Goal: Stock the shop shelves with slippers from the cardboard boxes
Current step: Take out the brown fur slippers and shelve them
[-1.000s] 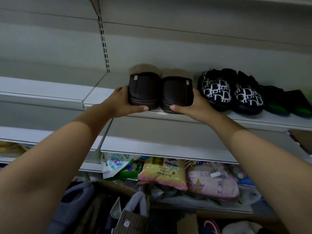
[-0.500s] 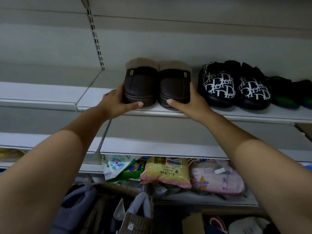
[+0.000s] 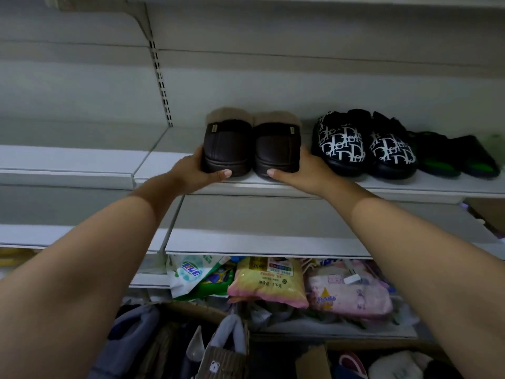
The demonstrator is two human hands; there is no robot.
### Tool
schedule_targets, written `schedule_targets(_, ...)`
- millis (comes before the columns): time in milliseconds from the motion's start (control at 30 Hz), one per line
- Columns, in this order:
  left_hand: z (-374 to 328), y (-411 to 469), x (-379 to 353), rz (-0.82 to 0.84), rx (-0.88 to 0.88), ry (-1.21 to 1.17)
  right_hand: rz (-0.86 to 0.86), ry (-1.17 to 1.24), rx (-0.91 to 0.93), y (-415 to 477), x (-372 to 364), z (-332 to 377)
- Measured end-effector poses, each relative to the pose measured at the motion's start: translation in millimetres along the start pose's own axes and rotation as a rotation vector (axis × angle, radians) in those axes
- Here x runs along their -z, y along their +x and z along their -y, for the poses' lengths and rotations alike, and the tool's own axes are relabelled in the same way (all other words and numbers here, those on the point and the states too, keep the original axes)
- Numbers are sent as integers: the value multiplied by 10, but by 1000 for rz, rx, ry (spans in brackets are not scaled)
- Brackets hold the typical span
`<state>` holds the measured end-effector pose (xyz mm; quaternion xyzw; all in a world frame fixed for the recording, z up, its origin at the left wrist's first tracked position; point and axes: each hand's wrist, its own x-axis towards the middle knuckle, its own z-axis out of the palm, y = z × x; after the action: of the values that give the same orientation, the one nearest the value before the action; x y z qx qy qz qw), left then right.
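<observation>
A pair of brown fur-lined slippers (image 3: 252, 144) stands side by side on the white shelf (image 3: 300, 184), toes toward me. My left hand (image 3: 195, 173) grips the left slipper's outer side, thumb across its toe. My right hand (image 3: 303, 172) grips the right slipper the same way. Right of them stand a black-and-white patterned pair (image 3: 363, 146) and a black pair with green insoles (image 3: 459, 157). A cardboard box (image 3: 218, 351) with grey plush slippers sits at the bottom.
The shelf section to the left (image 3: 68, 160) holds nothing. A lower shelf (image 3: 259, 242) runs beneath. Under it lie packaged goods: a yellow-pink bag (image 3: 269, 283), a pink pack (image 3: 349, 294) and a white-green bag (image 3: 191, 272). More slippers show at bottom right (image 3: 396, 365).
The brown pair slid back from the shelf's front edge, and both hands stayed on its sides. The view shifted slightly.
</observation>
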<state>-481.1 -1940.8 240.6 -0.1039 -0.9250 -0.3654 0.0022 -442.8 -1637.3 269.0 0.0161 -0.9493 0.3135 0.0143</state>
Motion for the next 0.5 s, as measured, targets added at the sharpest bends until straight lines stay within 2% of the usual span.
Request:
schedule_targets(133,-107,-376,-141,-209,-93,129,7,-177,90,-217,119,11)
schedule_targets(233,-125,-615,-218,-297,-158,212,6,-270,179,-424,176,-41)
schedule_targets(500,-425,-1275,-602,-302,-262,337,47,-313,259,-1145,192,-413)
